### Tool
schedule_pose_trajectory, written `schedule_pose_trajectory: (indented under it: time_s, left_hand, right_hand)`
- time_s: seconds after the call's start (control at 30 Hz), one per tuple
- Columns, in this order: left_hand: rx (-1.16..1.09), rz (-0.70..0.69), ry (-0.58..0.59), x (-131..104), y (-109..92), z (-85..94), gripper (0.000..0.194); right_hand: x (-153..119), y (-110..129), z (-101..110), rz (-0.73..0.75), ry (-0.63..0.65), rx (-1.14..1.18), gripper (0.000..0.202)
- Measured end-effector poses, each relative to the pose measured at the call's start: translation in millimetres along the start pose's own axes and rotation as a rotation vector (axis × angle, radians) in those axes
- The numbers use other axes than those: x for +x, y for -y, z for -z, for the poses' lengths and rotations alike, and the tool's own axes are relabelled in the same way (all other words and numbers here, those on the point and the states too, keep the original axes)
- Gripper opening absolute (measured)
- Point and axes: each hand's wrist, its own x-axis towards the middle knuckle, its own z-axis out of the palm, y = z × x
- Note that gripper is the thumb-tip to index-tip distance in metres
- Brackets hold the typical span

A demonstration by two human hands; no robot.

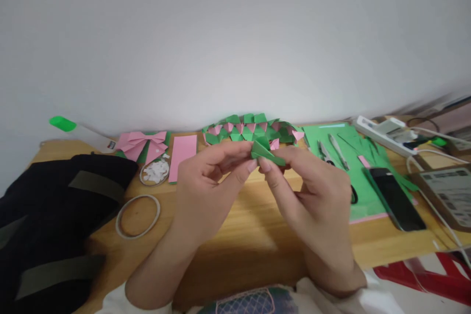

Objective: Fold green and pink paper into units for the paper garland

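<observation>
A small folded piece of green paper [265,153] is held up above the wooden table between both hands. My left hand [211,191] pinches its left end between thumb and fingers. On the other side, my right hand [312,196] grips the right end, thumb on the near face. Behind the hands lies a chain of folded green and pink paper pieces [253,126], partly hidden by the fingers. A stack of pink paper strips [184,154] sits left of it, beside a pink and green paper bow [142,144].
Left are a tape roll [138,217], a ring with white scraps [156,170] and a black bag [62,206]. Green sheets [362,196] on the right carry scissors [325,153], a cutter [338,151] and a phone [395,198]. A power strip [386,135] stands behind with cables.
</observation>
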Motion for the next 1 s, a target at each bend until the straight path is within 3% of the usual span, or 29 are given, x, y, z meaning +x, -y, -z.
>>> schedule_pose_trajectory:
  time_s: [0.13,0.23,0.33,0.7,0.83,1.0]
  left_hand:
    - [-0.027,0.020,0.023,-2.6,-1.9,-1.8,0.029]
    - [0.007,0.009,0.001,-2.2,-3.8,-2.7,0.022]
    - [0.016,0.009,-0.030,1.7,-3.3,-1.9,0.016]
    - [-0.233,0.106,0.044,9.6,3.9,3.0,0.014]
    - [-0.098,0.027,0.066,7.4,2.9,3.5,0.016]
    - [0.245,-0.219,-0.004,0.9,-1.3,2.5,0.023]
  right_hand:
    - [4.3,-9.8,1.4,-0.217,0.051,0.393,0.011]
    - [8.0,-18.1,-0.9,-0.388,0.081,0.765,0.014]
    - [10.3,-23.2,-3.4,-0.472,0.109,0.957,0.012]
    - [9.8,-24.6,-3.6,-0.465,0.147,0.927,0.013]
    - [10.2,-24.4,-2.7,-0.440,0.132,0.901,0.010]
    - [6.1,-21.1,-4.1,-0.332,0.059,0.723,0.008]
